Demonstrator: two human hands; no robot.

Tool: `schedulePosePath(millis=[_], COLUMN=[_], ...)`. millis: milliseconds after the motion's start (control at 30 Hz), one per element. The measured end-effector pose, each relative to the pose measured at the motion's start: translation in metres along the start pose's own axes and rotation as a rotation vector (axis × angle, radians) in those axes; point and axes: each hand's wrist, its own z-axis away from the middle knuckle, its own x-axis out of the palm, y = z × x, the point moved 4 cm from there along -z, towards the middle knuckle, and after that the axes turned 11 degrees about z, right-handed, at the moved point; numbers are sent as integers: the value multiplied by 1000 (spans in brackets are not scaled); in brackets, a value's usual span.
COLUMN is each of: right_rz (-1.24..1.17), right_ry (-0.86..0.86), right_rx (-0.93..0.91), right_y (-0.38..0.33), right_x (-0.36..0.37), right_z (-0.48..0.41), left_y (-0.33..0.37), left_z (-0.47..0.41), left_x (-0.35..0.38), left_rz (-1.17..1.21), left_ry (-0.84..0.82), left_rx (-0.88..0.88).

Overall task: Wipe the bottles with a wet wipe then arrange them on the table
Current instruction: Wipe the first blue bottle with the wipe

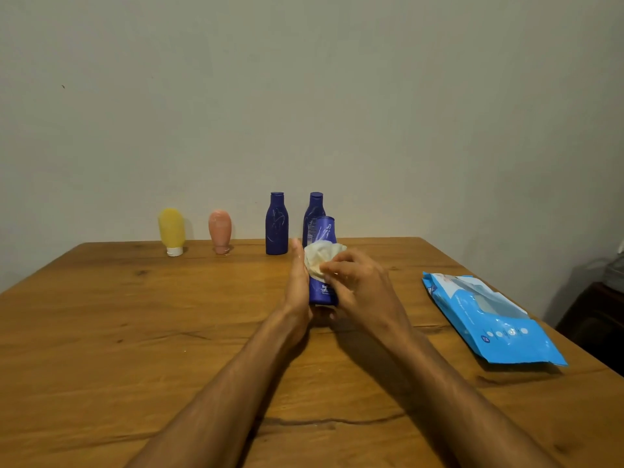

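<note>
Two bare forearms reach forward over a wooden table and meet at one dark blue bottle, held upright near the middle of the tabletop. The left hand lies flat and open along the bottle's left side, fingers extended upward together, palm pressed against it as a brace; whether the thumb wraps behind cannot be seen. The right hand is curled, its fingertips pinching a crumpled white wet wipe against the front of the bottle, just below its shoulder. The bottle's cap and neck rise above the wipe, and its lower label shows between the two hands; whether its base rests on the wood cannot be told. Directly beyond the grip, partly hidden by the held bottle, a second blue bottle stands at the far edge of the table. Just left of that stands a third blue bottle, and farther left, well apart, a peach tube and a yellow tube stand on their caps, all in a row against the plain wall. To the right of the grip, clear of the right forearm, a blue pack of wipes lies flat near the table's right edge. Bare wood stretches widely to the left of the hands and toward the viewer beneath both forearms.
</note>
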Motion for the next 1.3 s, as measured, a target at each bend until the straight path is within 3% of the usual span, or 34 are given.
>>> schedulePosePath(millis=[233, 400, 600, 767, 967, 1167, 1300], right_rz=[136, 142, 184, 113, 82, -131, -216], right_ry=[194, -64, 114, -156, 65, -233, -265], right_rx=[30, -168, 21, -95, 66, 111, 135], right_y=[5, -18, -7, -12, -7, -11, -3], right_x=[-9, 5, -4, 8, -1, 12, 8], right_z=[-14, -5, -26, -16, -24, -12, -12], left_y=[-8, -5, -7, -3, -7, -2, -2], left_z=[-5, -5, -8, -6, -5, -8, -5], left_x=[0, -2, -1, -5, -3, -13, -11], left_rz=[-134, -98, -149, 37, -51, 220, 232], left_ry=[-41, 9, -24, -51, -50, 63, 63], left_rx=[47, 41, 95, 34, 31, -21, -65])
